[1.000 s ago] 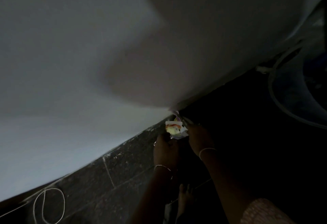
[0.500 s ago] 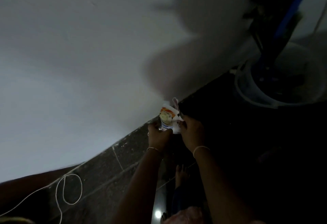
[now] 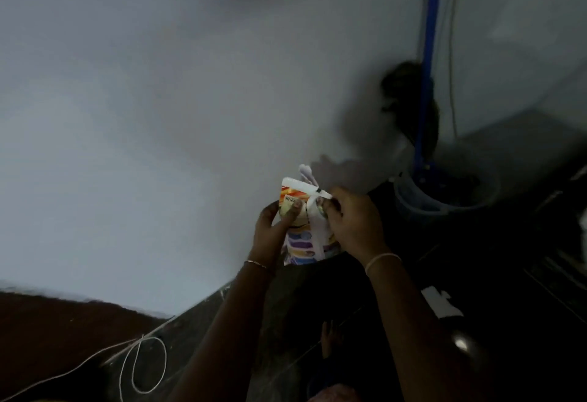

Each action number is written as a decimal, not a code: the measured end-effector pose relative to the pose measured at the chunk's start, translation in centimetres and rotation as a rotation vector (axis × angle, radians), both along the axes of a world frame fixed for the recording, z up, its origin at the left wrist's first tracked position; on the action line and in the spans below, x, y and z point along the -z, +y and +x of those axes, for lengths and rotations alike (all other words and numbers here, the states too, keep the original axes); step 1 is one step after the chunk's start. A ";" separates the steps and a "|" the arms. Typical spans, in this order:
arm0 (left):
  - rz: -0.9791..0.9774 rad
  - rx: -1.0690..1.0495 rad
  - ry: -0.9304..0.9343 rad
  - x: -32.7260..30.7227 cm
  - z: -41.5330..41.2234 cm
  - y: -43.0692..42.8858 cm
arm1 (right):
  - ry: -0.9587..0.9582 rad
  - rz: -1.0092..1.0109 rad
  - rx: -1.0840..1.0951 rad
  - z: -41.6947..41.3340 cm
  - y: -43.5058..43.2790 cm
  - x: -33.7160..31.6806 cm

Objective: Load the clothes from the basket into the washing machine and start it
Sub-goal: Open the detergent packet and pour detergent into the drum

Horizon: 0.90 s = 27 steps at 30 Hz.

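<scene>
Holding a packet (image 3: pixel 298 238) upright between both hands: left hand (image 3: pixel 270 227) grips its left side, right hand (image 3: pixel 355 224) pinches the top corner nearest it. Washing machine, basket out of view.

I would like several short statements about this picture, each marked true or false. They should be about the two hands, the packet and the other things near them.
1. The left hand and the right hand both hold the packet. True.
2. The packet lies flat on the ground. False: the hands hold it up in the air.
3. The blue pole reaches down into the bucket. True.
4. A white cord forms a loop at the lower left. True.
5. The left wrist is bare. False: it wears a thin bangle.
</scene>
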<state>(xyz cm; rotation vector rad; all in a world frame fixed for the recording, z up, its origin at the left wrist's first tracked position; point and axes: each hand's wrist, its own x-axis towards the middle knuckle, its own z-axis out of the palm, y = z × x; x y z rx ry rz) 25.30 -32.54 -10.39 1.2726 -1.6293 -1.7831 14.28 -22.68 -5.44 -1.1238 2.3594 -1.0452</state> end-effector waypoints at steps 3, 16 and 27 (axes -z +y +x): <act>0.005 0.037 0.084 -4.5 1.3 1.3 | 0.131 -0.046 -0.035 1.7 1.9 -4.2; -0.213 -0.047 0.344 -19.2 2.1 8.7 | 0.405 -0.285 0.022 4.2 10.3 -18.2; -0.237 0.058 0.476 -26.9 -5.8 16.7 | 0.532 -0.415 0.198 -1.4 20.3 -23.9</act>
